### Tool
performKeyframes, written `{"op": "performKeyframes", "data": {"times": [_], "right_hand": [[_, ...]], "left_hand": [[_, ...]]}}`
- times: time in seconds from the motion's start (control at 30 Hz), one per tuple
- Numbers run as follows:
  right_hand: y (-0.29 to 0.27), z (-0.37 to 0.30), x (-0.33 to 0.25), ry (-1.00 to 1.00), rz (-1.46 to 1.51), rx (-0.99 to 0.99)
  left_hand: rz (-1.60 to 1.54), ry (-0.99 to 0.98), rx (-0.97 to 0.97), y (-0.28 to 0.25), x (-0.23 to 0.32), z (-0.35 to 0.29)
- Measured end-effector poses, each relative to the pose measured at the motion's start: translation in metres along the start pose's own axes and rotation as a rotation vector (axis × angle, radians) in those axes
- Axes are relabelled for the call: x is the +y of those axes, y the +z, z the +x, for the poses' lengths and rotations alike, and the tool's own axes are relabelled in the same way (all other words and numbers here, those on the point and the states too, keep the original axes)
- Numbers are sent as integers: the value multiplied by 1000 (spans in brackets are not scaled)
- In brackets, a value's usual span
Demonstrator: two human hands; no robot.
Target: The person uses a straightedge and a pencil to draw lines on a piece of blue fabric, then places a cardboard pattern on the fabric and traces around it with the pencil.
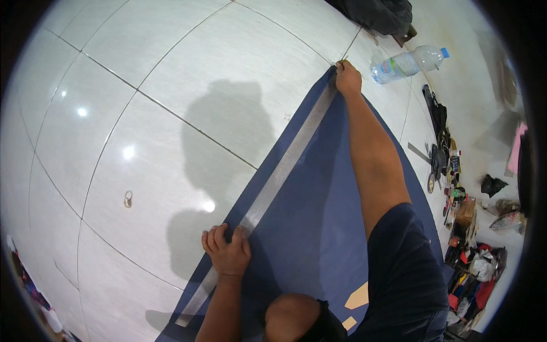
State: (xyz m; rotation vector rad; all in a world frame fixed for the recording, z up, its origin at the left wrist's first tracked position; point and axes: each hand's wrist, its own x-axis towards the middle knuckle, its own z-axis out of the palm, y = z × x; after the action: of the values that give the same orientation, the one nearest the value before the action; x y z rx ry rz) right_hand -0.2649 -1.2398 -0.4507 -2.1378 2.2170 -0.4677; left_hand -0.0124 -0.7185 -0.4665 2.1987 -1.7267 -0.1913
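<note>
A dark blue cloth is spread over the floor, narrowing to a corner at the far end. Along its left edge lies a long metal ruler, running from near me to that corner. My left hand rests across the ruler's nearer half, fingers bent, fingertips down on ruler and cloth; the hand covers part of it. At the far corner, my right hand has its fingers closed together by the ruler's end. Something thin may show at those fingertips, too small to name. Two tan flat pieces lie on the cloth beside my knee.
A clear plastic bottle with a blue cap lies beyond my right hand. A dark bag is farther off. Scissors and many small items line the right wall, with a cluttered heap nearer. A small ring-shaped object lies on the tiles.
</note>
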Motion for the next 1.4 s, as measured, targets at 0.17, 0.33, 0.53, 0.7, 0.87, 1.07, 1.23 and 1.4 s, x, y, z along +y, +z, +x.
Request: {"op": "performKeyframes", "data": {"times": [0.17,0.33,0.53,0.7,0.87,1.07,1.23,1.4], "right_hand": [[-11,-15,0,-70,6,36],[-37,-108,-41,-228,-119,-87],[-79,-304,-106,-564,-18,-269],[-97,-400,-141,-438,307,-499],[-88,-436,-139,-241,517,-348],[-57,-495,-133,-456,347,-177],[-52,-490,-189,-572,318,-247],[6,-462,-243,-727,284,-55]], "left_hand": [[-53,-19,3,-2,4,5],[-102,-37,19,-8,6,9],[-119,-30,80,-6,4,7],[-223,-11,117,-8,1,11],[-234,144,119,-31,-21,-16],[-100,274,-212,-77,-84,-139],[68,117,-307,-107,-135,-138],[136,100,-163,-179,-209,-152]]}}
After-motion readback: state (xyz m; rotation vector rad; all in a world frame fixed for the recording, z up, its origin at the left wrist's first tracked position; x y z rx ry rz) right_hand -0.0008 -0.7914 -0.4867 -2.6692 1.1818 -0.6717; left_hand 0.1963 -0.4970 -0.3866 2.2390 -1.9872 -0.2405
